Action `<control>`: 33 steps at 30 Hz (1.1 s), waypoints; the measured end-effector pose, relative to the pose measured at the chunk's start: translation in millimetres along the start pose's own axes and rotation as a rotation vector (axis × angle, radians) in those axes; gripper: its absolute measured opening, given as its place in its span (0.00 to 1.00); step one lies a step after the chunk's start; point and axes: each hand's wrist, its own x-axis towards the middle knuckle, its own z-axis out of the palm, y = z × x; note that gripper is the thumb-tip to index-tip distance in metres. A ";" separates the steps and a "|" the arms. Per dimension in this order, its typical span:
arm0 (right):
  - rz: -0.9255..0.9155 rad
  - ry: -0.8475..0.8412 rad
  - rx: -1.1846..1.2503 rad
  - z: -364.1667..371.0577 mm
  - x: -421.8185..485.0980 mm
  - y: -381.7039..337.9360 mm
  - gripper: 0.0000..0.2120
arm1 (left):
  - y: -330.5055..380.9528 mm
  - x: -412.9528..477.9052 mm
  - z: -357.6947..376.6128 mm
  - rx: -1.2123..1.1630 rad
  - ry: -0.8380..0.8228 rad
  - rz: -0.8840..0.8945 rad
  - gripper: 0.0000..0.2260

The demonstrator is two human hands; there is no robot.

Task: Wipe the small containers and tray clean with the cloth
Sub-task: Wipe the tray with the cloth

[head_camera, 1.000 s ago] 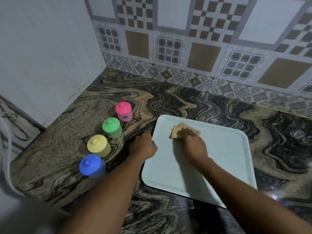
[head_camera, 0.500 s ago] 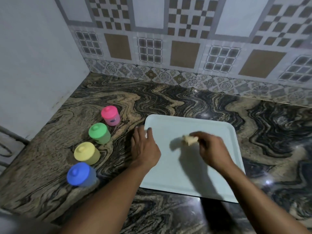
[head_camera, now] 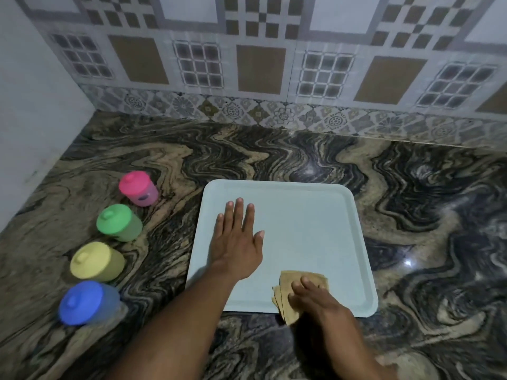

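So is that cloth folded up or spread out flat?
Folded. The cloth shows several stacked layers along its left side, and it sits as a small pad under the right hand at the near edge of the tray.

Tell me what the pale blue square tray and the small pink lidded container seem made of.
Pale blue square tray: probably plastic or melamine, matt; even colour, moulded rounded rim, no glare. Small pink lidded container: likely plastic; opaque lid, paler, seemingly translucent body.
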 end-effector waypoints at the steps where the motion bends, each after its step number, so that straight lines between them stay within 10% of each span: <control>1: 0.031 -0.026 0.058 -7.9 -2.6 -1.3 0.23 | -0.1 0.0 0.5 0.002 -0.004 -0.001 0.30; 8: 0.192 0.286 -0.012 -96.1 118.8 27.8 0.23 | 0.2 0.4 -1.9 -0.005 -0.034 -0.014 0.30; 12: 0.189 0.103 -0.124 -90.6 163.3 59.9 0.18 | -0.6 1.4 -4.6 -0.016 -0.068 -0.019 0.30; 24: 0.290 0.104 -0.358 -23.7 -6.3 16.6 0.32 | -0.1 4.3 -5.9 -0.027 -0.141 -0.024 0.30; 29: 0.358 -0.133 -0.066 -54.5 -20.3 -16.2 0.17 | 0.6 5.7 -10.7 -0.055 -0.197 -0.022 0.30; 33: 0.480 0.022 0.652 -78.3 12.2 -24.3 0.17 | 2.3 5.5 -33.7 -0.249 -0.240 -0.048 0.31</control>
